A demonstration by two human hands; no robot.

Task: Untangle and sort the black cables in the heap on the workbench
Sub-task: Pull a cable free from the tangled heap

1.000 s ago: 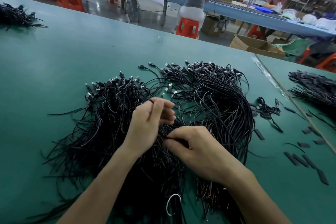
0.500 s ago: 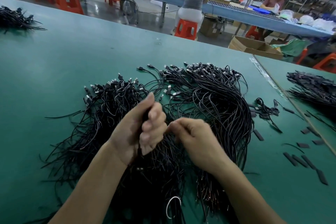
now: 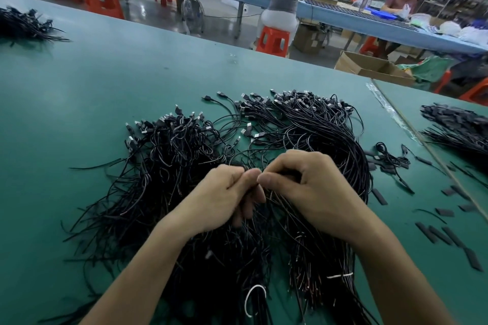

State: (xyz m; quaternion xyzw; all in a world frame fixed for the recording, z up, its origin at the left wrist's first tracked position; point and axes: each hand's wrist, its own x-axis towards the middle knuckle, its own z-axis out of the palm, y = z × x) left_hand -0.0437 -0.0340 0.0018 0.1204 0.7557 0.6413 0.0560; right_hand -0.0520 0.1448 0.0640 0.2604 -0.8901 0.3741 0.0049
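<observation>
Both hands buried in the big heap of thin black cables [image 3: 171,166] on the green-topped workbench [image 3: 105,74]

So the left hand [image 3: 219,198] and right hand [image 3: 314,187] meet thumb to thumb over the middle of the pile, fingers curled, each pinching a few thin strands. The metal-tipped plugs [image 3: 249,125] fan out along the heap's far edge, with loose wire ends trailing toward the person. Some short flat black sleeve pieces [image 3: 433,235] lie scattered on the bench off to the right, apart from the heap.
</observation>
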